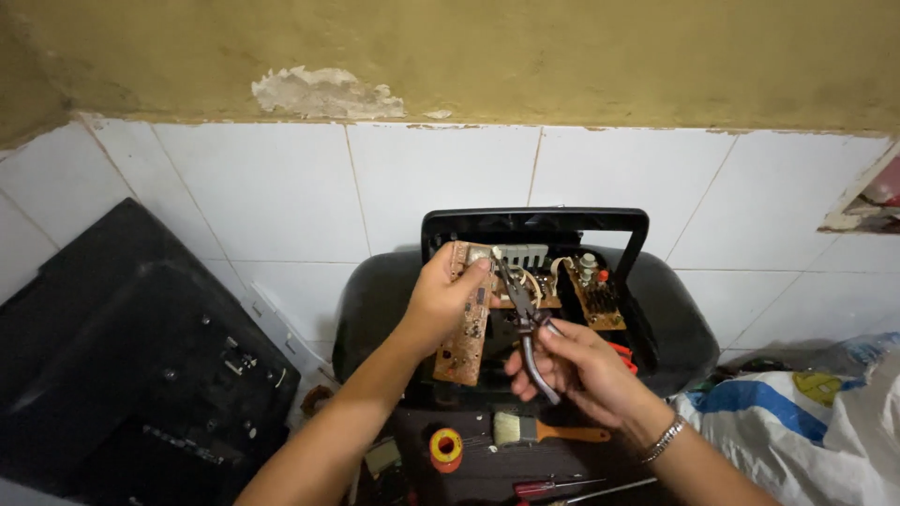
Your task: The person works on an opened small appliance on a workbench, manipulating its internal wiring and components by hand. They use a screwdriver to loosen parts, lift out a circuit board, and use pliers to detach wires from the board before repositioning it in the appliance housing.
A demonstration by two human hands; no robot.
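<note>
My left hand (441, 302) grips a brown circuit board (466, 328) by its upper edge and holds it upright in front of me. My right hand (574, 364) is closed on the handles of a pair of pliers (525, 323). The plier tips point up at the top of the board, near wires that run to a second brown board (595, 298). Both boards sit at the open back of a black appliance casing (534, 225).
A black flat panel (131, 356) leans at the left against the white tiled wall. Below the hands lie a paintbrush (539, 431), a yellow and red spool (446, 446) and a red-handled screwdriver (553, 486). A white and blue sack (797, 431) sits at the right.
</note>
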